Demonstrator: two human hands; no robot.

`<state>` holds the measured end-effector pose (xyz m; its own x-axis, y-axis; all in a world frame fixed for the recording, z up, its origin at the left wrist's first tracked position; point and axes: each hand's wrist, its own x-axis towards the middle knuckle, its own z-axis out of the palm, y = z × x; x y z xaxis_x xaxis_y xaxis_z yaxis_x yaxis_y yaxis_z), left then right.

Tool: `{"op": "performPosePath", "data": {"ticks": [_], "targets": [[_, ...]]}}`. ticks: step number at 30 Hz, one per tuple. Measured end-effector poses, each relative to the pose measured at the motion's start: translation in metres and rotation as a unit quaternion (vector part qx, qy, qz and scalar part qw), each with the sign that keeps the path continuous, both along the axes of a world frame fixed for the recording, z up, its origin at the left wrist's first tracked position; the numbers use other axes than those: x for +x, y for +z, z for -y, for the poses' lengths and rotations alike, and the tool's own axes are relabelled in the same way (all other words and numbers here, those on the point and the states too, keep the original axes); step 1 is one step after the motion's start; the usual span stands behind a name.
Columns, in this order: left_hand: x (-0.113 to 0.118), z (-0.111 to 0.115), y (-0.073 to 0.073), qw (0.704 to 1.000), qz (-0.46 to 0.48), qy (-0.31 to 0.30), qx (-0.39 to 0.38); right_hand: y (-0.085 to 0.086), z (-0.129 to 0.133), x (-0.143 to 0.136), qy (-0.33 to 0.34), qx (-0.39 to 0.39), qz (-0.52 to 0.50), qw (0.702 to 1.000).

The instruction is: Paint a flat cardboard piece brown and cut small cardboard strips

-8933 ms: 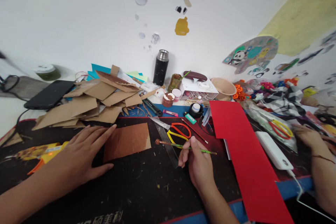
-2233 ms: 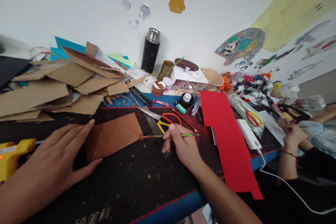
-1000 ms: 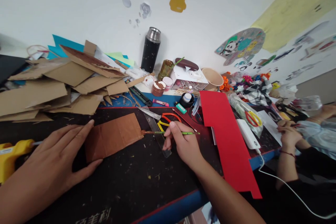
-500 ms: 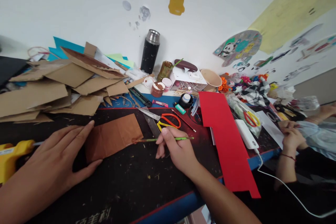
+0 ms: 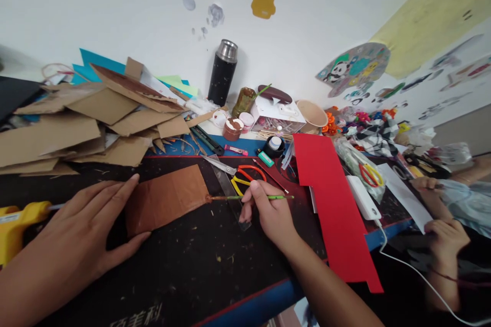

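Two-handed, steadied a brown card (image 5: 169,200) on the dark surface (image 5: 192,260) with spread left fingers (image 5: 118,198), and gripped a paintbrush (image 5: 225,197) in closed right fingers (image 5: 258,192), tip-first at the card's right edge; needed light strokes.

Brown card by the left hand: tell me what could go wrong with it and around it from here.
The left hand lies at the left end of the brown card; if the paint is wet, fingers could smear it.
The brush has its tip at the card's right edge, so a slip might mark the black mat.
The scissors lie close to the right hand, which could bump them.
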<state>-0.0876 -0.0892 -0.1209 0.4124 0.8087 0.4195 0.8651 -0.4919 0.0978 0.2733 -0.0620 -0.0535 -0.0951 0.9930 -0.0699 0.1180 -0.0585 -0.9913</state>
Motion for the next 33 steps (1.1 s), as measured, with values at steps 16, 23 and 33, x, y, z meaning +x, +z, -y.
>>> {"op": "performPosePath", "data": {"ticks": [16, 23, 33], "targets": [[0.000, 0.000, -0.001, 1.000, -0.002, 0.002, 0.006, -0.002, -0.005, -0.006, -0.015, 0.001, -0.024, 1.000], [-0.002, 0.001, -0.005, 1.000, 0.001, 0.005, 0.004, -0.003, -0.010, -0.010, -0.020, -0.008, -0.028, 0.999], [-0.001, 0.002, 0.000, 1.000, 0.018, 0.003, -0.011, 0.001, 0.002, 0.002, -0.010, -0.018, -0.017, 1.000]]}}
